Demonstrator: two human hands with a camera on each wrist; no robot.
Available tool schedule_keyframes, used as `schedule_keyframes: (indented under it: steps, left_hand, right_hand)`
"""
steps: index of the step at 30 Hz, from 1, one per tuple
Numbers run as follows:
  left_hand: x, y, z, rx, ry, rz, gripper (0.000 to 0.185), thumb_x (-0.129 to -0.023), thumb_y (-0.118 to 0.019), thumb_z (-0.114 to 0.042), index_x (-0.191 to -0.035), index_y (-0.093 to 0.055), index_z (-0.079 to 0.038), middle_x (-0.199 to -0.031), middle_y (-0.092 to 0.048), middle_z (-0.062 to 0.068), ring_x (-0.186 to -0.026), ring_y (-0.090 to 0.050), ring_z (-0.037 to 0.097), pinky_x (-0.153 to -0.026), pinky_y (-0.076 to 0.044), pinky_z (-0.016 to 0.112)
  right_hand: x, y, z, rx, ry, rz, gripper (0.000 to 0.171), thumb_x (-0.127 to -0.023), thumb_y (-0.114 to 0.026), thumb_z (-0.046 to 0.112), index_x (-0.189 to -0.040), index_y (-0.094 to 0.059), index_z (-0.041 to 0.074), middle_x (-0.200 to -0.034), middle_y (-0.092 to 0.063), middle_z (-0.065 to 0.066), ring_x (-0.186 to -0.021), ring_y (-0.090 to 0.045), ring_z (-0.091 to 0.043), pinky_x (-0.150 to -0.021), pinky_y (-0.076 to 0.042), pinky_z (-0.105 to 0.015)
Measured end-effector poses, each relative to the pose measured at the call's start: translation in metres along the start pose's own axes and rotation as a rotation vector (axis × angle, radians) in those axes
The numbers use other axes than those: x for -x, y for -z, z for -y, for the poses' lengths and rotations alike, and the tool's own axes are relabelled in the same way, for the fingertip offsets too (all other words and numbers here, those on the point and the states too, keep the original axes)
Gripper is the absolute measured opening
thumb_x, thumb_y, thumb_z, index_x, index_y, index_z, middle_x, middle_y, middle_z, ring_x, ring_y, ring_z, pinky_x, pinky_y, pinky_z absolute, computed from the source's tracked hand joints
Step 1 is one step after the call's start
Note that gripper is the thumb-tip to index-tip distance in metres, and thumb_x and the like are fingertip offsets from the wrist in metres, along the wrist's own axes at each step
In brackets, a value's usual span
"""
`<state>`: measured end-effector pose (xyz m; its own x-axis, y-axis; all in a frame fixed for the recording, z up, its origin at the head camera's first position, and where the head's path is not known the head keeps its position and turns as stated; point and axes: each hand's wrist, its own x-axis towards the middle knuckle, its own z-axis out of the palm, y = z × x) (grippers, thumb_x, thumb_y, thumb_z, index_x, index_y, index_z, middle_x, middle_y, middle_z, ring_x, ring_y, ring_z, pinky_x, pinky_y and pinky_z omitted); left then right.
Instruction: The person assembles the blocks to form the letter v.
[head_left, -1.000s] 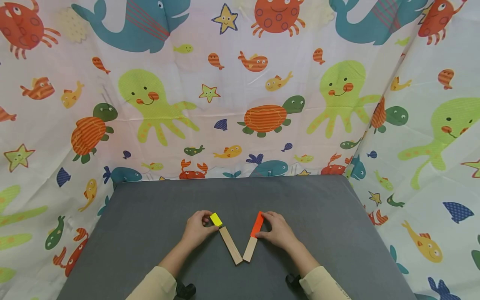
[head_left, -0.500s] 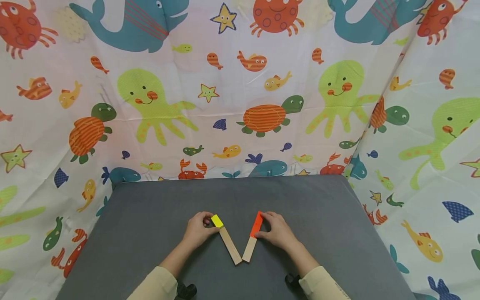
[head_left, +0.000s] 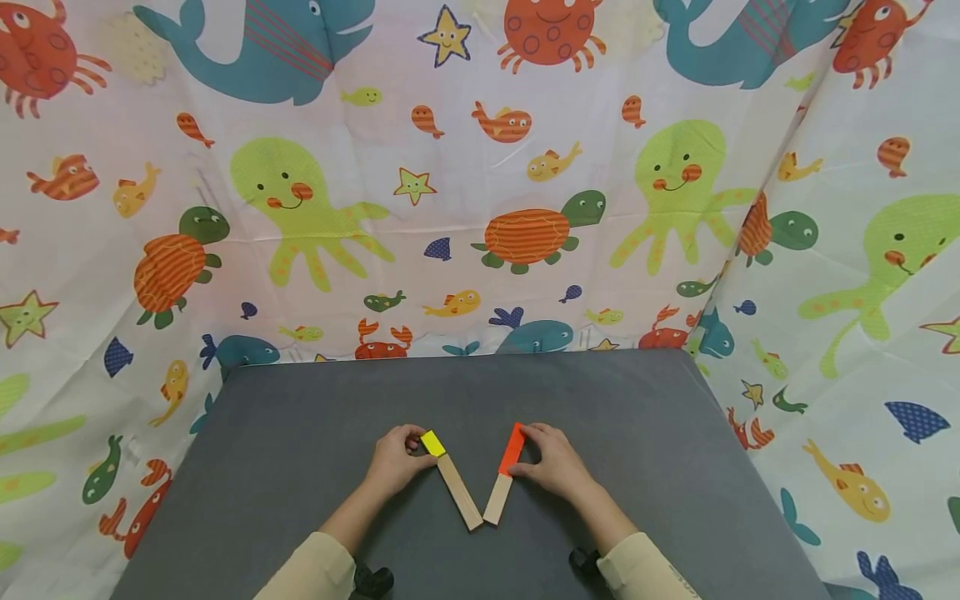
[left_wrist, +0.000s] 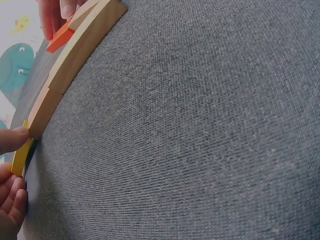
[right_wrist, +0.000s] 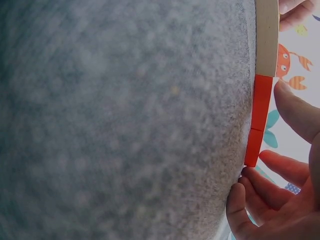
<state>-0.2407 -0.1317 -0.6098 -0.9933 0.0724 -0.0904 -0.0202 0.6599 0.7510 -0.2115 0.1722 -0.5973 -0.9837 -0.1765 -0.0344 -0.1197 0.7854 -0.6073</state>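
Observation:
Four-sided blocks form a V on the grey cloth. Its left arm is plain wooden blocks [head_left: 460, 493], with a seam visible in the left wrist view, topped by a yellow block [head_left: 432, 443] that touches them. My left hand [head_left: 392, 463] holds the yellow block between thumb and fingers. On the right arm, a plain wooden block [head_left: 498, 500] meets orange blocks [head_left: 512, 450]; a seam across the orange shows in the right wrist view. My right hand [head_left: 558, 462] has its thumb and index finger at the two ends of the orange part. The arms meet at the near point.
The grey cloth-covered table [head_left: 637, 433] extends around the blocks. Behind it and at the sides hangs a white curtain [head_left: 450, 267] with printed sea animals. Dark wrist straps [head_left: 371, 582] show under the sleeves.
My left hand has brought the yellow block against the end of the plain wood, closing a small gap. My right hand and the orange blocks stay in place.

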Motion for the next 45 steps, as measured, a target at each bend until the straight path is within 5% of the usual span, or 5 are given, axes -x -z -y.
schedule_keyframes:
  steps: [35, 45]
  left_hand:
    - [0.004, 0.000, 0.001, -0.007, -0.026, -0.011, 0.042, -0.079, -0.087, -0.018, -0.116, -0.070, -0.009, -0.102, -0.064, 0.003, -0.086, -0.056, 0.015, -0.078, -0.049, 0.033]
    - [0.015, 0.017, 0.003, -0.105, -0.114, -0.078, 0.046, -0.083, -0.084, -0.023, -0.124, -0.067, -0.010, -0.108, -0.065, 0.005, -0.096, -0.060, 0.019, -0.087, -0.051, 0.042]
  right_hand:
    - [0.001, 0.004, -0.001, -0.040, 0.004, -0.011, 0.076, -0.080, -0.086, 0.036, -0.143, -0.055, 0.008, -0.146, -0.054, -0.014, -0.137, -0.046, -0.037, -0.110, -0.039, -0.055]
    - [0.005, 0.017, 0.001, -0.073, 0.019, -0.038, 0.075, -0.082, -0.085, 0.035, -0.145, -0.054, 0.011, -0.150, -0.050, -0.016, -0.138, -0.045, -0.039, -0.110, -0.038, -0.058]
